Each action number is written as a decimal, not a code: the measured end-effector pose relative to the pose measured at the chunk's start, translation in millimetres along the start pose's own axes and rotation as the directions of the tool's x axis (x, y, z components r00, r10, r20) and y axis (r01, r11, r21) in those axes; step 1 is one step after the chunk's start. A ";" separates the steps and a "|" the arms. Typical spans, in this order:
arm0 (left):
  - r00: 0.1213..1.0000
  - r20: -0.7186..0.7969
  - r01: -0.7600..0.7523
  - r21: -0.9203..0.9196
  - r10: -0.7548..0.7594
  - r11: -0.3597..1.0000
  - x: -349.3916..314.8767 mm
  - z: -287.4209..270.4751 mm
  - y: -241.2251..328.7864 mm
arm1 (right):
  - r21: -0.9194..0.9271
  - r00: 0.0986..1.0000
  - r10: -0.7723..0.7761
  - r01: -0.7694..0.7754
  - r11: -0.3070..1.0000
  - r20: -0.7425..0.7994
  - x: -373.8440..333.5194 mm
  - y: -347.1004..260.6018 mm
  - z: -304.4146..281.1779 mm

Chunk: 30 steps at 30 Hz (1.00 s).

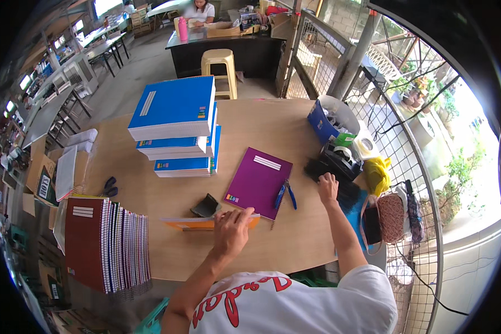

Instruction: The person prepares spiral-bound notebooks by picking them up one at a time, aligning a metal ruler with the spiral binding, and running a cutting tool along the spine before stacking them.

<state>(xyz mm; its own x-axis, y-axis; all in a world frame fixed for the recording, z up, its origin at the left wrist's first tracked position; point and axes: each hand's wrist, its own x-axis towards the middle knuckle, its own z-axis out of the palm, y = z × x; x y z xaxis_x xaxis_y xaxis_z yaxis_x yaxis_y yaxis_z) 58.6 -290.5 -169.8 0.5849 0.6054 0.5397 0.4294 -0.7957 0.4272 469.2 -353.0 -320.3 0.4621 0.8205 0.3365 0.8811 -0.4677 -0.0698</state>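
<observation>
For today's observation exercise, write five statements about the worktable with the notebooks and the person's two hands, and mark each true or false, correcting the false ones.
1. The left hand rests on an orange notebook lying near the table's front edge. True.
2. The right hand holds the blue-handled pliers. False: the pliers lie on the purple notebook; the right hand reaches to a pile of black binding strips.
3. The blue notebooks are stacked at the middle of the table. True.
4. The purple notebook stands upright. False: it lies flat.
5. A row of spiral-bound notebooks with a red cover lies at the table's left. True.
</observation>
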 end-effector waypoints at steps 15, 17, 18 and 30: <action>1.000 0.005 0.022 -0.075 -0.022 0.997 0.4 -6.3 2.9 | 0.759 0.887 -0.461 0.319 0.568 -0.028 -14.8 -132.2 -184.5; 1.000 0.011 0.024 -0.075 -0.023 0.997 -0.4 -7.9 2.0 | 0.809 0.882 -0.469 0.246 0.533 0.040 -27.0 -155.3 -185.9; 0.999 0.021 0.025 -0.067 -0.024 0.997 -0.6 -8.9 0.9 | 0.822 0.874 -0.479 0.208 0.531 0.088 -28.8 -164.4 -187.1; 0.999 0.021 -0.028 -0.056 0.030 0.998 -12.3 -10.4 -2.0 | 0.910 0.941 -0.296 -0.030 0.415 0.166 -56.3 -195.0 -187.1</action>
<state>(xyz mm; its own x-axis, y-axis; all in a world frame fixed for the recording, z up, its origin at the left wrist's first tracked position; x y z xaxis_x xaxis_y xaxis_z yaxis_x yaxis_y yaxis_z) 43.4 -296.2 -169.7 0.6120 0.5810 0.5365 0.3738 -0.8104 0.4512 252.7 -369.5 -150.0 0.1907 0.9647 0.1814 0.4424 0.0805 -0.8932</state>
